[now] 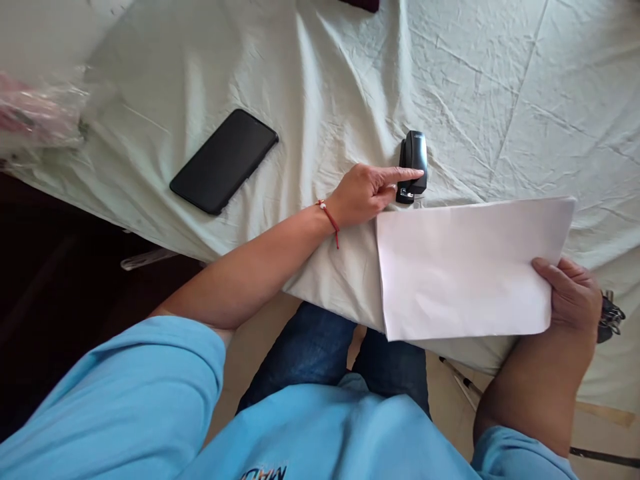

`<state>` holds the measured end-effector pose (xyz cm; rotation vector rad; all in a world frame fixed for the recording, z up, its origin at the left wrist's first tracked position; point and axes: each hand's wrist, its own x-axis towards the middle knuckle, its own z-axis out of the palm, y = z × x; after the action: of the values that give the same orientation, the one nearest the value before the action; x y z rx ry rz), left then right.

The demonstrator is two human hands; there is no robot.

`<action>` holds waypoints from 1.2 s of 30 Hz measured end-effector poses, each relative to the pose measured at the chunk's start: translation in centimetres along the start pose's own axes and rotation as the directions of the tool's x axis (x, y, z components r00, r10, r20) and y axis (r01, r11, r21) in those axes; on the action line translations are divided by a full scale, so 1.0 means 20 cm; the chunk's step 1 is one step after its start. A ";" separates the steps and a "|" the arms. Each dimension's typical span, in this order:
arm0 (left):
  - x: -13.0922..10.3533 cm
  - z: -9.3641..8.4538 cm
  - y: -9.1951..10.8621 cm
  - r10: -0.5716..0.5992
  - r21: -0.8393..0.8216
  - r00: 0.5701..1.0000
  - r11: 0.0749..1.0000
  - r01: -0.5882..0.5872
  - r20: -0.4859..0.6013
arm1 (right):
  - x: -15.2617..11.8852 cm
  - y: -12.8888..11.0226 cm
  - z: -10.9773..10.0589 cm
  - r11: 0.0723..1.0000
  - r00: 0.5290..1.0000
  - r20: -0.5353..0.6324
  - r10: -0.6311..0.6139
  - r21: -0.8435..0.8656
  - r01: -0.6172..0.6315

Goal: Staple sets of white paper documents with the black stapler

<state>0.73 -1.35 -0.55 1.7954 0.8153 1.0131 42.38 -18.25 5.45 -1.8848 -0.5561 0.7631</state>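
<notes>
A small black stapler (417, 157) rests on the pale cloth, its metal end towards me. My left hand (363, 193) is at the stapler from the left, the index finger stretched across its top and the thumb side close against its near end. How firmly the fingers hold it is hard to see. My right hand (575, 290) grips a thin stack of white paper (470, 270) by its right edge, thumb on top and the other fingers mostly underneath. The paper's upper left corner is just below the stapler, and its lower edge reaches past the table edge.
A black phone (224, 161) lies left of my left hand on the cloth-covered table (320, 80). Black binder clips (610, 317) sit beside my right wrist. Clear plastic wrapping (40, 113) with something pink inside is at far left. A dark object (365, 3) shows at the top edge.
</notes>
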 end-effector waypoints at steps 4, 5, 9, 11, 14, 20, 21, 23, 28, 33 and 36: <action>0.02 -0.02 -0.01 -0.037 -0.055 0.998 0.998 0.034 -0.052 | -0.03 0.02 0.01 0.993 0.996 -0.004 -0.094 0.073 0.094; 0.02 -0.02 -0.01 -0.055 -0.075 0.995 0.996 0.049 -0.081 | -0.04 0.02 0.02 0.986 0.991 -0.018 -0.130 0.102 0.132; 0.04 -0.05 0.02 -0.152 -0.183 0.982 0.975 0.129 -0.116 | -0.03 0.04 0.08 0.956 0.976 -0.066 -0.209 0.198 0.218; 0.04 -0.06 0.05 -0.176 -0.219 0.981 0.964 0.153 -0.087 | -0.02 0.05 0.12 0.951 0.975 -0.064 -0.213 0.214 0.222; 0.03 -0.06 0.09 -0.173 -0.245 0.984 0.957 0.156 -0.046 | -0.02 0.06 0.17 0.943 0.971 -0.064 -0.232 0.228 0.241; 0.03 -0.08 0.09 -0.171 -0.301 0.985 0.938 0.171 0.026 | 0.01 0.09 0.21 0.913 0.949 -0.100 -0.300 0.256 0.316; 0.03 -0.08 0.09 -0.170 -0.304 0.984 0.936 0.176 0.045 | 0.01 0.09 0.22 0.907 0.944 -0.114 -0.311 0.261 0.331; 0.03 -0.09 0.09 -0.152 -0.299 0.983 0.938 0.175 0.099 | 0.02 0.09 0.22 0.893 0.932 -0.149 -0.330 0.272 0.360; 0.02 -0.09 0.09 -0.158 -0.254 0.972 0.946 0.200 0.176 | 0.05 0.09 0.23 0.874 0.913 -0.185 -0.365 0.268 0.404; 0.03 -0.07 0.07 -0.148 -0.236 0.978 0.955 0.179 0.144 | 0.05 0.10 0.23 0.866 0.904 -0.184 -0.387 0.263 0.424; 0.03 -0.07 0.06 -0.122 -0.205 0.982 0.967 0.150 0.145 | 0.04 0.10 0.24 0.869 0.903 -0.162 -0.398 0.249 0.428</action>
<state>-0.11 -0.75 1.15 1.5805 0.7091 0.8503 39.64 -15.63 1.86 -1.4641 -0.7165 0.4275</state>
